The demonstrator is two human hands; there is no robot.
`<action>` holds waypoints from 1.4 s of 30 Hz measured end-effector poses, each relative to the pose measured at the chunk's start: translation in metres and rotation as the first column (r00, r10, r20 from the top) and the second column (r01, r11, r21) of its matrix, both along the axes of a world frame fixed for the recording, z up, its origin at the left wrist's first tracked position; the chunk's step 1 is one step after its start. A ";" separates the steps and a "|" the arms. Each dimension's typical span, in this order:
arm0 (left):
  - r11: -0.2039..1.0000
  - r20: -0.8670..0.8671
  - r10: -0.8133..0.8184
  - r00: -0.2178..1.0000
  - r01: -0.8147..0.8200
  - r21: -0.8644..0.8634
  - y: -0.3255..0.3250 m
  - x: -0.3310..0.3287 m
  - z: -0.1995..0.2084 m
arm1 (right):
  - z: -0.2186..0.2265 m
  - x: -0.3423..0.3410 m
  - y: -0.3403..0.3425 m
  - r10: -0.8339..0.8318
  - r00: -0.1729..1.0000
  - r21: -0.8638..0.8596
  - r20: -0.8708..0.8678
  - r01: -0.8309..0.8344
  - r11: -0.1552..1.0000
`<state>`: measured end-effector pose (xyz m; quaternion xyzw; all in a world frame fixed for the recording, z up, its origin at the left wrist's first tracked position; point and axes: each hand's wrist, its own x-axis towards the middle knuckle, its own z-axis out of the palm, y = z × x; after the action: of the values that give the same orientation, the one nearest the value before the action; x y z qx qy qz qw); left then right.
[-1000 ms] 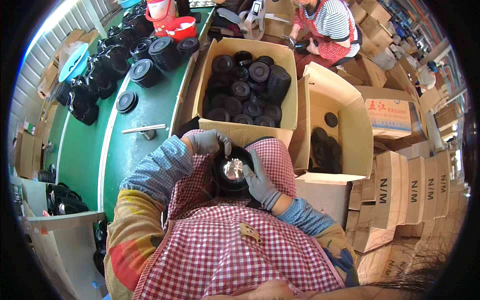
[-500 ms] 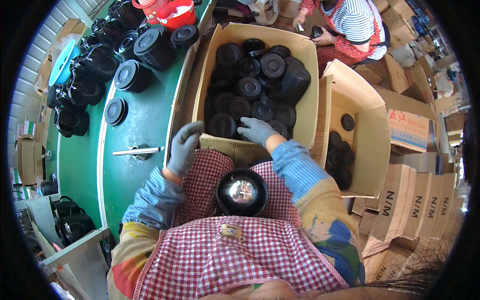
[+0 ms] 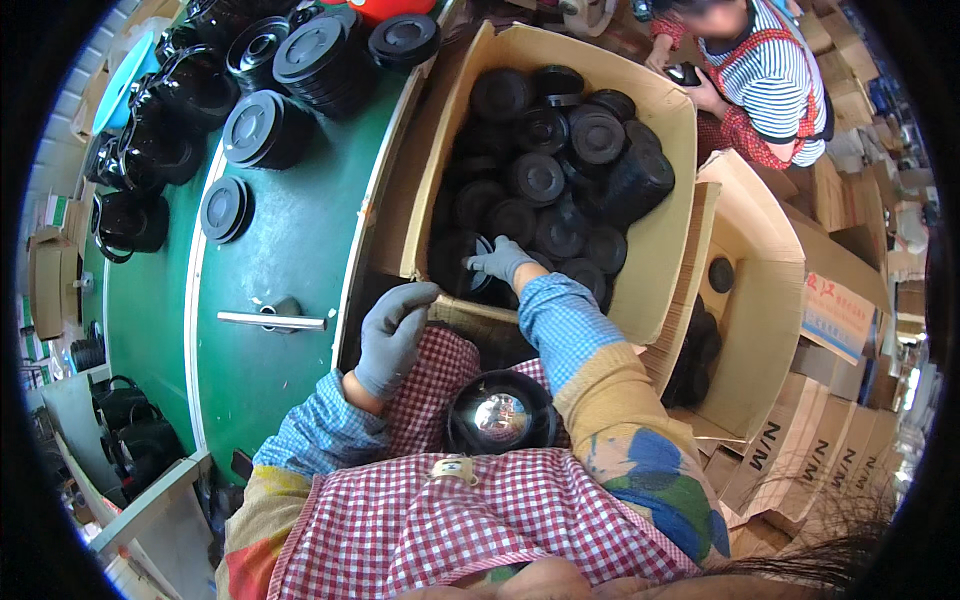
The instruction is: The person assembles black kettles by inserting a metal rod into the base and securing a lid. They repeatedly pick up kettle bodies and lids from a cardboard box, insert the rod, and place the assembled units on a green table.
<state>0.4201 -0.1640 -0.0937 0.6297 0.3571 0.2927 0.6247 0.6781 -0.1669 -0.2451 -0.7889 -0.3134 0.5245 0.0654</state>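
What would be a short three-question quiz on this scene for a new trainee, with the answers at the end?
1. Multiple choice: Which of the wearer's hands reaches into the carton of black lids?
A) Left
B) Right
C) Both

2. True or false: The round black vessel stands on the green table.

3. Fill in the blank: The left hand wears a ____ glove.

Key:
1: B, the right hand.
2: False; the round black vessel rests on the wearer's lap.
3: Grey.
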 end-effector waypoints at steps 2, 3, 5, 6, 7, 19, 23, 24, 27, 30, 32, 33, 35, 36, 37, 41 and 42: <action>1.000 -0.002 -0.010 1.000 0.010 0.009 0.001 -0.001 -0.002 | -0.007 -0.011 -0.006 -0.086 0.996 0.046 0.010 0.086 0.995; 0.999 -0.001 -0.027 1.000 0.027 -0.030 0.000 0.000 0.001 | -0.019 -0.012 -0.008 -0.129 0.992 0.071 0.014 0.128 0.989; 0.999 0.027 -0.027 0.999 0.028 -0.034 -0.001 -0.001 -0.004 | -0.021 -0.006 -0.010 -0.253 0.961 0.089 -0.113 0.263 0.961; 0.998 0.038 -0.036 0.999 0.038 -0.045 -0.001 -0.004 -0.004 | -0.013 -0.002 -0.013 -0.347 0.896 0.112 -0.277 0.389 0.914; 0.998 0.052 -0.023 0.998 0.026 -0.064 -0.002 -0.005 -0.006 | -0.004 0.001 -0.014 -0.419 0.796 0.109 -0.436 0.509 0.854; 0.982 0.337 0.189 0.922 -0.172 -0.081 0.002 -0.022 -0.021 | 0.150 0.017 0.016 -0.116 0.435 0.326 -0.893 0.802 0.500; 0.189 -0.155 0.351 0.923 0.092 0.978 0.050 -0.031 0.072 | 0.205 -0.041 0.031 -0.010 0.495 0.355 -0.869 0.636 0.685; 0.198 -0.173 0.242 0.955 0.126 0.972 0.064 -0.035 0.087 | 0.215 -0.048 0.026 -0.025 0.557 0.363 -0.830 0.573 0.735; 0.410 -0.114 -0.037 0.993 0.119 0.904 0.092 -0.041 0.113 | 0.242 -0.048 0.001 0.233 0.852 0.789 -0.468 0.285 0.544; 0.817 0.040 -0.105 0.994 0.063 0.574 0.064 -0.032 0.111 | 0.271 -0.048 -0.060 0.324 0.867 0.867 -0.379 0.211 0.451; 0.897 0.089 -0.237 0.967 0.182 0.404 0.024 -0.020 0.120 | 0.282 -0.056 -0.102 0.409 0.802 0.841 -0.436 0.201 0.502; 0.929 0.135 -0.299 0.945 0.255 0.268 0.006 -0.014 0.121 | 0.287 -0.061 -0.123 0.418 0.745 0.799 -0.519 0.250 0.547; 0.879 0.144 -0.464 0.874 0.434 0.200 -0.019 -0.006 0.121 | 0.274 -0.068 -0.162 0.281 0.752 0.779 -0.597 0.458 0.428; 0.841 0.185 -0.531 0.827 0.487 0.236 -0.030 -0.005 0.117 | 0.273 -0.069 -0.177 0.203 0.800 0.781 -0.565 0.439 0.444; 0.800 0.223 -0.593 0.774 0.534 0.274 -0.041 -0.004 0.111 | 0.272 -0.070 -0.191 0.127 0.841 0.781 -0.526 0.419 0.463; 0.709 0.242 -0.704 0.668 0.679 0.188 -0.043 0.001 0.074 | 0.239 -0.091 -0.231 -0.013 0.770 0.715 -0.638 0.599 0.361; 0.733 0.339 -0.650 0.680 0.678 0.048 -0.053 0.000 0.070 | 0.234 -0.096 -0.237 -0.028 0.799 0.751 -0.601 0.576 0.324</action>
<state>0.4199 -0.2166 -0.0240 0.6311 0.0050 0.1330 0.7642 0.5817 -0.4043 -0.0109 -0.5049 -0.3599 0.4191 0.6633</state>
